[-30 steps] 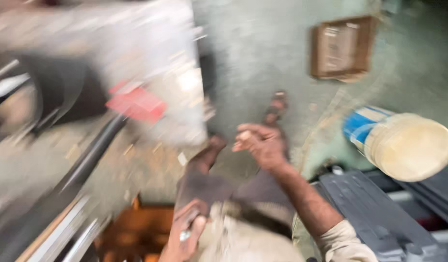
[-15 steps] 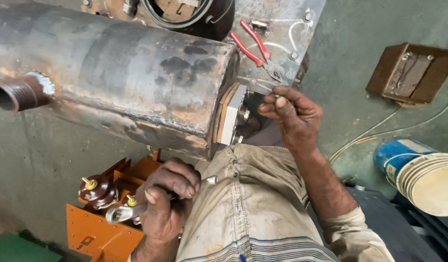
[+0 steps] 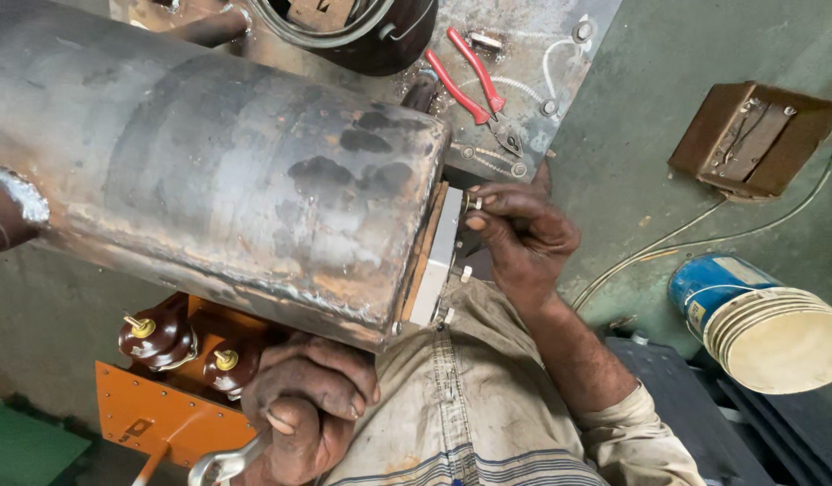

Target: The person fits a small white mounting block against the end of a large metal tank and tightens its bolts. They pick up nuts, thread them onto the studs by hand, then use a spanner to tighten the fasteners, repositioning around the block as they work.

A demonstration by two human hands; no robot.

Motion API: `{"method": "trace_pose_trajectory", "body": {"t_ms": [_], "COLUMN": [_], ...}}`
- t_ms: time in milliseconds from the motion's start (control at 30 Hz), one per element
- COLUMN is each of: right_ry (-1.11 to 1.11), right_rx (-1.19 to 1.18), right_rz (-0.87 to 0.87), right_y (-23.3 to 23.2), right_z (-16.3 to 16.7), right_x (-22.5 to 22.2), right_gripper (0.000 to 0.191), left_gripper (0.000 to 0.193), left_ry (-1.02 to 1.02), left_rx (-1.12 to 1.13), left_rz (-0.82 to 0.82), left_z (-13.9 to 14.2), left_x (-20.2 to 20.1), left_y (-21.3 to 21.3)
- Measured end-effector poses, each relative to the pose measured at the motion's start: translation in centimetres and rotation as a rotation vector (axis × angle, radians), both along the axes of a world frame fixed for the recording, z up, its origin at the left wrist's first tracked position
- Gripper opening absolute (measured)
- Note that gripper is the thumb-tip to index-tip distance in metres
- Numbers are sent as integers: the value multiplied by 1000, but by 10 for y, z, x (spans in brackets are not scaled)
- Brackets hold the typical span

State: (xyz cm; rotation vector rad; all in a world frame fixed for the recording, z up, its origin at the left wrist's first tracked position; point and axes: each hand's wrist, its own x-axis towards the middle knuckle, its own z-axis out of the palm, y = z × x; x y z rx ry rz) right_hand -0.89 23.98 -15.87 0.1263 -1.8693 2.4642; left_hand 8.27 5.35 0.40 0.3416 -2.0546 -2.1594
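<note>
A small silvery nut or washer (image 3: 477,203) is pinched between the thumb and forefinger of the right hand (image 3: 522,236), the fingers (image 3: 497,205) narrowed tightly on it. It is held right at the end face of the large rusty steel cylinder (image 3: 209,180), beside the pale plate (image 3: 438,261) edged with a wooden strip that closes that end. From the fingers, the plate lies just to the left, touching or nearly touching the fingertips; whether the piece already sits on a stud cannot be told.

The long axis of the cylinder runs from left to right, so its end face is turned toward the right hand, which is much the nearer of the two. The left hand (image 3: 303,405) is kept low under the cylinder, well apart from the small piece, its fingers curled shut around the shiny end of a metal wrench (image 3: 220,466).

Beyond the right fingertips, red-handled pliers (image 3: 470,85) are laid on a grey steel plate (image 3: 560,81). Just beside the left hand, two brown insulators (image 3: 177,346) are mounted on an orange housing (image 3: 155,414). Off to the right, a brown box (image 3: 749,139) and a blue drum (image 3: 758,319) are seen on the floor.
</note>
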Motion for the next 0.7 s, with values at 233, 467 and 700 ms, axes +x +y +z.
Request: {"method": "trace_pose_trajectory", "body": {"t_ms": [233, 467, 700], "right_ry": [23, 19, 123], "right_rx": [140, 118, 250], "right_rz": [56, 30, 56], "right_y": [4, 5, 8], "right_z": [9, 15, 18], "right_x": [-2, -7, -13], "right_gripper": [22, 27, 20], "left_gripper": [64, 67, 67], "left_ry": [-13, -58, -14], "left_rx": [90, 68, 11], "left_rz": [75, -10, -86], "left_z": [2, 2, -1], "left_x": [2, 3, 0], "left_y": [3, -8, -13]}}
